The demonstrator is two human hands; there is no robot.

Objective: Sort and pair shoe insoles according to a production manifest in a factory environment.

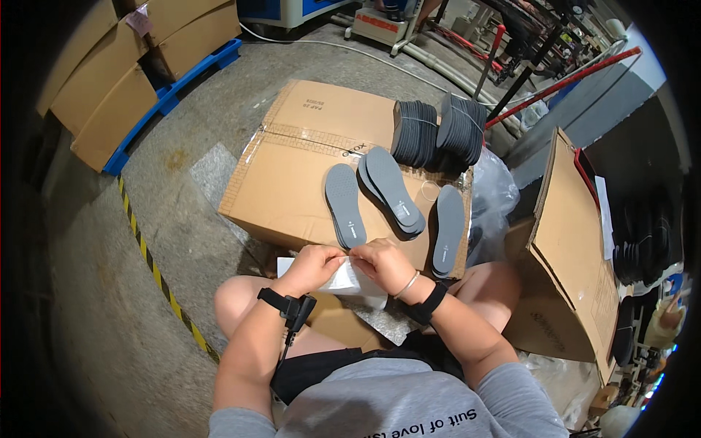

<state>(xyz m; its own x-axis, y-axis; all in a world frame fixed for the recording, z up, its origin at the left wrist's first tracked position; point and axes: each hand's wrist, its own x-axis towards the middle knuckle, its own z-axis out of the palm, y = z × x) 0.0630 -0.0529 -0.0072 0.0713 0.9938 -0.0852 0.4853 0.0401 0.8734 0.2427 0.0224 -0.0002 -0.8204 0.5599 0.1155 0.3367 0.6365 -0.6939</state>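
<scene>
At the near edge of a cardboard box, my left hand (312,268) and my right hand (384,266) meet with fingertips pinched together. Between them they grip the upper edge of a whitish, see-through plastic bag (343,279), which hangs down over my lap. Just beyond my fingers lies a small stack of grey insoles (343,198). A second, fanned stack of insoles (387,188) is to its right, and a third stack of insoles (447,230) lies near the box's right edge. A thin rubber band (430,191) rests between the last two.
The closed cardboard box (281,182) serves as a table. Two tied bundles of dark insoles (438,133) stand at its far right corner. Clear plastic (496,186) bulges beside it. An open carton (569,270) is at my right; cartons on a blue pallet (175,98) stand far left.
</scene>
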